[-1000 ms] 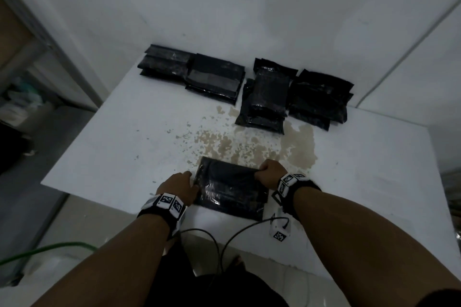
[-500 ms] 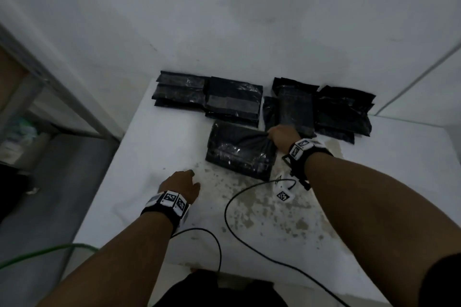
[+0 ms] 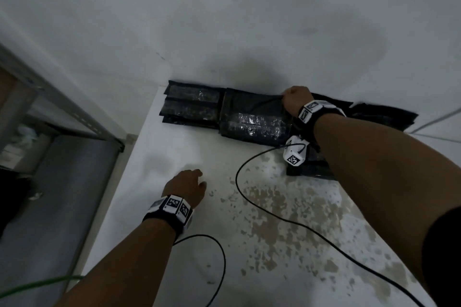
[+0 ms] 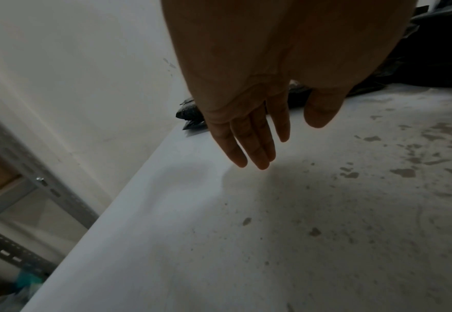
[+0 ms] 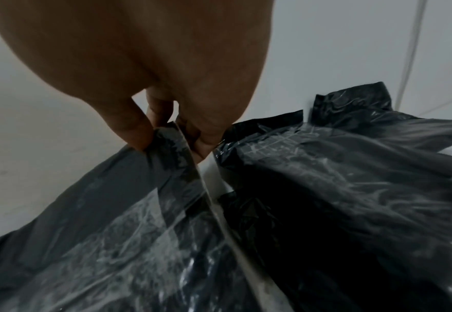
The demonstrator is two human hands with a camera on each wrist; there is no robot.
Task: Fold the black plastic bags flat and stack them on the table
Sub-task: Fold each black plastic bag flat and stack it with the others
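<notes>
Carried back to the wall, the glossy, crinkled bag (image 3: 252,117) lies lengthwise along it on a stack, right hand (image 3: 295,99) pinching its corner; left hand (image 3: 185,185) hovers loose-fingered over the worktop (image 3: 174,257).

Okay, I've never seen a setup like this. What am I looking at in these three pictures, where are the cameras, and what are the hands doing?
No machine here: these are a person's two bare hands, with cameras strapped on. One picture comes from a camera on the head, looking down at a white table. The other two come from cameras on each wrist, looking along the hand.

Against the wall lie stacks of folded black plastic bags; the leftmost stack is clearest. The right hand reaches to the next stack and pinches the corner of the top bag; the right wrist picture shows the fingers pinching the plastic. The left hand holds nothing; its wrist picture shows straight fingers over the tabletop. The black cables belong to the cameras.
</notes>
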